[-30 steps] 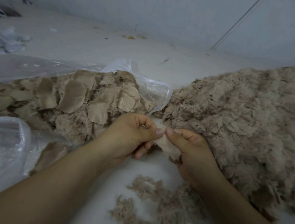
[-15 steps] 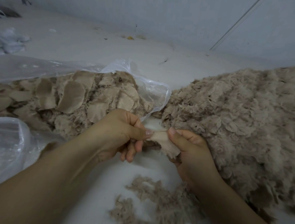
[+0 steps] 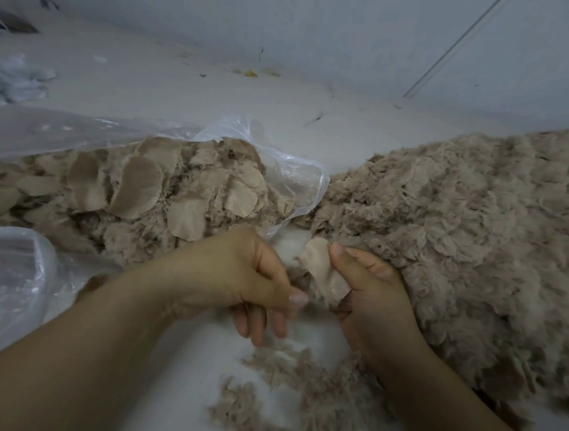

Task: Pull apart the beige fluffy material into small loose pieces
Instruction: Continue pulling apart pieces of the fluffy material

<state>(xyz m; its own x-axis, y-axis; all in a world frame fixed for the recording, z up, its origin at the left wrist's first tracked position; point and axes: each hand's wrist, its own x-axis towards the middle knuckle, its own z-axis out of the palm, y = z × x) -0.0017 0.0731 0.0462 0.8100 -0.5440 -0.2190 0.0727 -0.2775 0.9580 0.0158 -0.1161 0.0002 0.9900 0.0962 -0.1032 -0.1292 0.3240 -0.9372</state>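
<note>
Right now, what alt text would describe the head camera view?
Two bare hands pull at a beige fabric piece: right hand grips it, left hand pinches fibres. A clear plastic bag of pieces lies left, a fluffy pile right.

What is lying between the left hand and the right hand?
In the head view, a beige fabric piece lies between them: the right hand pinches it, and the left hand pulls fluff from its lower edge.
</note>
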